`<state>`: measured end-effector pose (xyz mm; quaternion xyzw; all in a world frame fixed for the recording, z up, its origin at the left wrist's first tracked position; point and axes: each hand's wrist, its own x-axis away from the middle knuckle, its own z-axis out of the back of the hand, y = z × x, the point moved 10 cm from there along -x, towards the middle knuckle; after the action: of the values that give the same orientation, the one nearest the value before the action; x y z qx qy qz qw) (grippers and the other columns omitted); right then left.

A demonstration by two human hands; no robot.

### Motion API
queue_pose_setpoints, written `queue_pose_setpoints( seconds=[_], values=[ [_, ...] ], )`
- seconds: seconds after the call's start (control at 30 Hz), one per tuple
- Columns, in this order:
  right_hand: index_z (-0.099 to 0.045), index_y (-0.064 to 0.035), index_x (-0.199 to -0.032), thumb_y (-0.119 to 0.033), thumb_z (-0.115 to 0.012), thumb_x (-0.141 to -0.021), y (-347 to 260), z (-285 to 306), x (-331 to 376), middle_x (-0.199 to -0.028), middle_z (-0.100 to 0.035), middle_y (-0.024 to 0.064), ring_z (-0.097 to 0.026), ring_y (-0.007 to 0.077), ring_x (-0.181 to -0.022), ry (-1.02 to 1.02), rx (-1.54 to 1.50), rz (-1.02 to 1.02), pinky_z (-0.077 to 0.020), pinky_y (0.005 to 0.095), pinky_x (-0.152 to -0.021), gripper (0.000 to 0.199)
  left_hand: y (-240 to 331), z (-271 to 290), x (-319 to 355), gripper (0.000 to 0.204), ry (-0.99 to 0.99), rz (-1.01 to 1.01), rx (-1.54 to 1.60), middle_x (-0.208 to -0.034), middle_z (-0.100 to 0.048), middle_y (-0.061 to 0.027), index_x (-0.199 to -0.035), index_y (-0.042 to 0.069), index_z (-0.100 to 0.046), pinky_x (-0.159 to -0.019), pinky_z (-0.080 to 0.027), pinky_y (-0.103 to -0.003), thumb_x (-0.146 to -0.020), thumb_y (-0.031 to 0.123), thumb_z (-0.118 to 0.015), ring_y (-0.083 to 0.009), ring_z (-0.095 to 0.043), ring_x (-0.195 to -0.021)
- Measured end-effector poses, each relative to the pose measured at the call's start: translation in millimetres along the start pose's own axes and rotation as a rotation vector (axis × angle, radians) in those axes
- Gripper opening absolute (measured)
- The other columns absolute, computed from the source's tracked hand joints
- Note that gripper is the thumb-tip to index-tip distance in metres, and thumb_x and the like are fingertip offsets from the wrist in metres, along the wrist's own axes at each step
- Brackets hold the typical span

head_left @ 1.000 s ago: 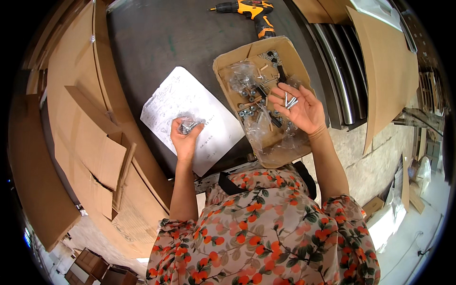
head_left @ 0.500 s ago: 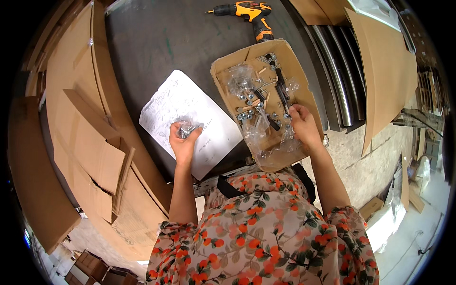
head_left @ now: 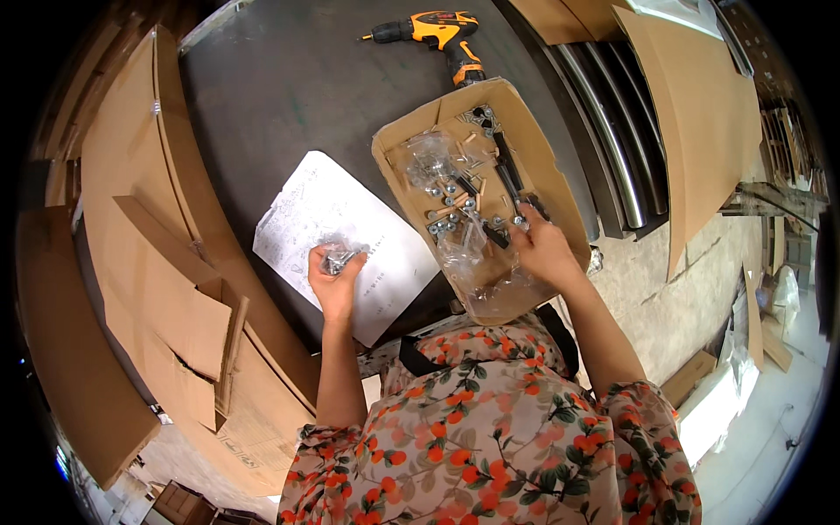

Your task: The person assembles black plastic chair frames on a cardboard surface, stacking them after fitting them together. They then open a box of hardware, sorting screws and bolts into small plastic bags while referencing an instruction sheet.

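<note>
Over the white paper sheet point(head_left: 385, 280), my left hand point(head_left: 337, 293) is closed on a clear plastic bag point(head_left: 337, 256) of small metal hardware. My right hand point(head_left: 547, 249) is inside the cardboard box point(head_left: 538, 144), fingers bent down by the black rods point(head_left: 505, 171) and loose screws. Its fingertips are drawn together; whatever they hold is too small to make out. Wooden dowels point(head_left: 480, 187), bolts and round metal fittings point(head_left: 442, 226) lie about the box. Clear plastic bags point(head_left: 431, 162) are crumpled among them.
A yellow and black cordless drill point(head_left: 437, 31) lies beyond the box on the dark table point(head_left: 262, 87). Large cardboard pieces point(head_left: 131, 175) line the left side. To the right stand shiny metal bars point(head_left: 604, 131) and a cardboard sheet point(head_left: 709, 131).
My right hand has shifted slightly toward the middle of the box, over the fittings. The left hand keeps hold of the bag. The view has tilted a little.
</note>
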<state>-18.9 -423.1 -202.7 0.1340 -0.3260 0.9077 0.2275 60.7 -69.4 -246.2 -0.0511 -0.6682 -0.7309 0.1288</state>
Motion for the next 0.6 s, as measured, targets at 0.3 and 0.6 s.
queue_pose_setpoints(
  seconds=[0.3,0.6],
  values=[
    [-0.032,0.0020,-0.130,-0.023,-0.059,-0.079,7.3,-0.5,-20.6,-0.086,-0.062,0.0279,-0.060,0.0436,-0.084,-0.002,0.258,0.031,-0.0476,0.0492,-0.071,0.063,-2.4,7.1,-8.8,0.035,-0.029,-0.104,-0.168,-0.086,-0.056,-0.0018,-0.091,0.006,-0.054,-0.076,-0.044,-0.027,-0.064,0.004,-0.076,-0.0123,-0.052,-0.084],
    [-0.024,0.0008,-0.136,-0.023,-0.059,-0.081,11.9,-11.2,-20.9,-0.092,-0.060,0.0309,-0.058,0.0459,-0.089,-0.080,0.314,0.037,-0.0453,0.0484,-0.078,0.069,-11.3,9.5,-1.4,0.034,-0.012,-0.083,0.083,-0.088,-0.056,-0.0016,-0.092,0.005,-0.052,-0.076,-0.045,-0.025,-0.065,0.002,-0.073,-0.0099,-0.053,-0.084]
  ],
)
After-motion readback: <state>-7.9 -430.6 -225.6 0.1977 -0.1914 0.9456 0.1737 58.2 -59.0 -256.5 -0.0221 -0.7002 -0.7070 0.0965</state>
